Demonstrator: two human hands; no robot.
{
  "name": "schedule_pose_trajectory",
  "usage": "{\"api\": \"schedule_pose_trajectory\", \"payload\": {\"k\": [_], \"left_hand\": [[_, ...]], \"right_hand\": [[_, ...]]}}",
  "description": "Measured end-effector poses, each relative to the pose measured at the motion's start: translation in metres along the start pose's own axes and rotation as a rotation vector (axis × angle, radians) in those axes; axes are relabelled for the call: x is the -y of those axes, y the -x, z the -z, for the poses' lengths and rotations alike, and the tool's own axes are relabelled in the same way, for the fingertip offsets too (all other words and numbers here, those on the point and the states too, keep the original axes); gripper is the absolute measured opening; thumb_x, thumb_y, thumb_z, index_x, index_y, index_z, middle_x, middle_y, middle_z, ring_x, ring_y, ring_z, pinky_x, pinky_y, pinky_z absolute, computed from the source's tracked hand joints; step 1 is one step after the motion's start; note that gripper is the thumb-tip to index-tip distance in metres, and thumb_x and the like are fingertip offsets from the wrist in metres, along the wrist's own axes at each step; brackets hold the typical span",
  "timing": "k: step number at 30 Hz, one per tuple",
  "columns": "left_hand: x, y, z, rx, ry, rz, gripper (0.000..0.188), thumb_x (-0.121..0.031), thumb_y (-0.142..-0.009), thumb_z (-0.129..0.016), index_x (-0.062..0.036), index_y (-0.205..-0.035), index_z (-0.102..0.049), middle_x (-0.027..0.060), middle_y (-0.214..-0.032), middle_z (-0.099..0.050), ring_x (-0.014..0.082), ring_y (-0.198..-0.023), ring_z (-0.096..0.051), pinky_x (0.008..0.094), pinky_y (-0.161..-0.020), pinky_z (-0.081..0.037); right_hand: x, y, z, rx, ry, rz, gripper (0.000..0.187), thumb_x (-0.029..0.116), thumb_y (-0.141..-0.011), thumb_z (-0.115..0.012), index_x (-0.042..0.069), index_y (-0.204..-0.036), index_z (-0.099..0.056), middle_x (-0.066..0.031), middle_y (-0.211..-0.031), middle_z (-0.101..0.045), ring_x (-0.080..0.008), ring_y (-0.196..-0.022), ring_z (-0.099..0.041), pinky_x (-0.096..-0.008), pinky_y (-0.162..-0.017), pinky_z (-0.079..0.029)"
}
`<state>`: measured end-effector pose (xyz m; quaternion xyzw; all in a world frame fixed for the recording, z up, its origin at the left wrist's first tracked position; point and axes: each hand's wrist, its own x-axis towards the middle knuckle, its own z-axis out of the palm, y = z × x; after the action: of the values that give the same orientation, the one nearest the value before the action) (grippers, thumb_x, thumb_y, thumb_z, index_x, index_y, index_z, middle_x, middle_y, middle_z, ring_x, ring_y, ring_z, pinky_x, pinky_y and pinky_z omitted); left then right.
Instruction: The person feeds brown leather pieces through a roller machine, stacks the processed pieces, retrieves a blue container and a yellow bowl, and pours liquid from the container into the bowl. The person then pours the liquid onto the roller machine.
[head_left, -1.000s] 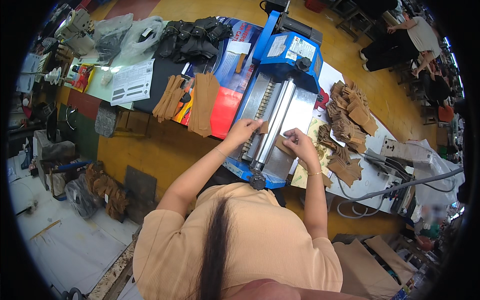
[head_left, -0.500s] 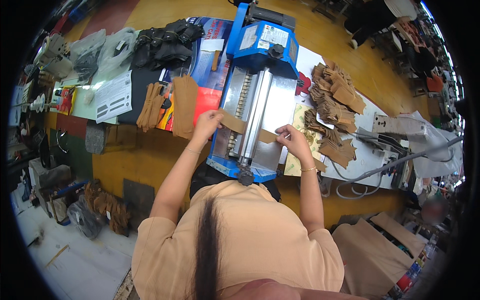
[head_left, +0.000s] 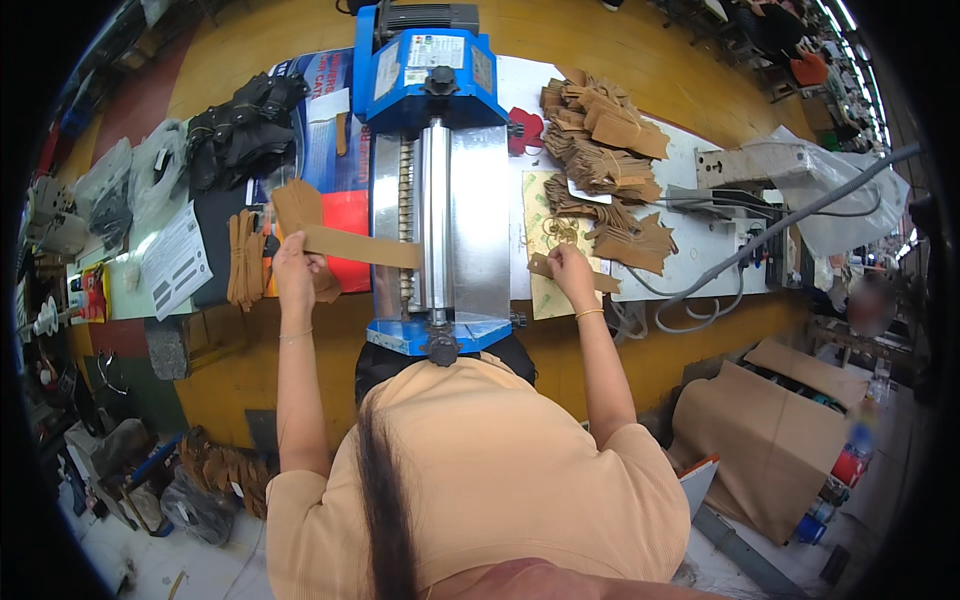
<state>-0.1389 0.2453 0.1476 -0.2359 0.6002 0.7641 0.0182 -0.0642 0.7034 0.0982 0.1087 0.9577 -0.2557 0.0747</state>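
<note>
My left hand (head_left: 296,268) pinches one end of a long brown leather-like strip (head_left: 365,248). The strip runs level to the right, its far end at the silver rollers (head_left: 434,215) of a blue roller machine (head_left: 440,95). My right hand (head_left: 570,272), right of the machine, has its fingertips closed on a short brown piece (head_left: 540,265); how far that piece runs under the fingers is hidden. Beneath that hand lies a patterned yellowish sheet (head_left: 545,300) with gold-coloured rings (head_left: 562,232). Behind my left hand is a stack of brown strips (head_left: 298,203).
Piles of brown cut pieces (head_left: 605,125) lie at the right, beside a grey cable (head_left: 780,235). To the left are bundled brown strips (head_left: 246,262), black pieces (head_left: 240,130), a printed paper (head_left: 178,262) and plastic bags (head_left: 158,165). A black knob (head_left: 442,347) juts from the machine's near end.
The view has shifted, so the machine appears farther left. My left hand has drawn away leftward with the strip, which no longer shows right of the rollers. My right hand has moved right, away from the machine.
</note>
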Motion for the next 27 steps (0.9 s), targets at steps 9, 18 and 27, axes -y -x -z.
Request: {"api": "schedule_pose_trajectory", "payload": {"k": [9, 18, 27], "left_hand": [[-0.062, -0.001, 0.004, -0.108, 0.109, -0.203, 0.027, -0.023, -0.098, -0.044, -0.0036, -0.087, -0.059, 0.0014, -0.065, -0.056, 0.0074, -0.05, -0.046, 0.0211, -0.046, -0.034], [-0.142, -0.05, 0.034, 0.014, -0.678, -0.633, 0.026, -0.023, -0.095, -0.053, 0.0018, -0.093, -0.061, 0.0065, -0.078, -0.06, 0.0139, -0.062, -0.06, 0.0268, -0.053, -0.045], [0.014, 0.01, 0.079, 0.256, -1.205, -0.558, 0.022, -0.014, -0.089, -0.057, -0.0004, -0.104, -0.066, 0.0159, -0.112, -0.063, 0.0315, -0.105, -0.059, 0.0369, -0.09, -0.047]], "right_hand": [[-0.023, 0.025, -0.036, -0.126, 0.285, 0.092, 0.032, 0.013, -0.072, -0.071, 0.01, -0.103, -0.063, -0.0089, -0.1, -0.057, -0.0293, -0.095, -0.055, -0.041, -0.082, -0.045], [-0.021, 0.028, -0.035, -0.134, 0.262, 0.137, 0.034, 0.009, -0.071, -0.072, 0.007, -0.104, -0.062, -0.0105, -0.099, -0.057, -0.0311, -0.094, -0.055, -0.0403, -0.082, -0.045], [-0.02, 0.023, -0.035, -0.095, 0.271, 0.106, 0.025, 0.009, -0.071, -0.071, 0.007, -0.092, -0.058, -0.0107, -0.093, -0.054, -0.0307, -0.093, -0.053, -0.0408, -0.079, -0.045]]}}
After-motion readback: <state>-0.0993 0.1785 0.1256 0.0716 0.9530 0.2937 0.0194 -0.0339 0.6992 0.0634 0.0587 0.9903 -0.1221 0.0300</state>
